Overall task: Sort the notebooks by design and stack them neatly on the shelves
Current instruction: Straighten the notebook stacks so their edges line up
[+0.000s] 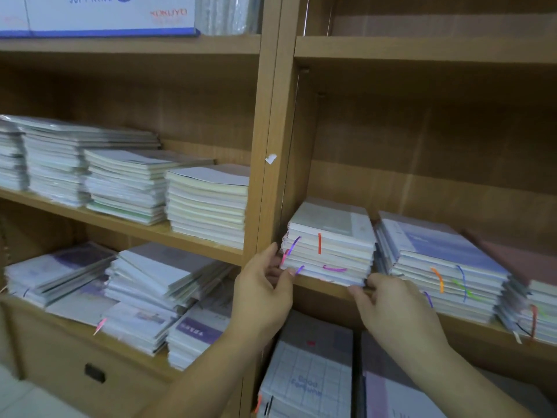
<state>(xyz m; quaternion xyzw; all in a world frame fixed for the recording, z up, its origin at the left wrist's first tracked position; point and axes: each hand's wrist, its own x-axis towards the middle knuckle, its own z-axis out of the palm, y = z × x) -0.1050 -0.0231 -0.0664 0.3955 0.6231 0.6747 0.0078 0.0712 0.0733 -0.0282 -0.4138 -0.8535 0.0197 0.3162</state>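
Both hands, the left hand (262, 291) and the right hand (391, 309), hold a small stack of notebooks (328, 245) at its lower front corners. The left fingers curl against its spiral-bound side and the right fingertips hook under its bottom right corner. The stack, crossed by orange, purple and pink elastic bands, sits at the left end of a shelf board (331, 292) in the right bay of a wooden shelving unit (268, 116), close against the central upright.

A white-and-blue box (105, 16) fills the top left shelf. Below it in the left bay, four pale stacks (208, 206) stand side by side on the middle shelf, and looser, partly slanted piles with purple covers (156, 282) lie on the shelf beneath.

In the right bay, a wider lilac-covered stack (437, 257) sits just beside the held one, followed by a stack under a reddish-brown cover (512, 257) at the frame's edge. A grid-patterned notebook (307, 378) tops a pile on the shelf under the hands. A scrap of white tape (270, 158) clings to the upright.
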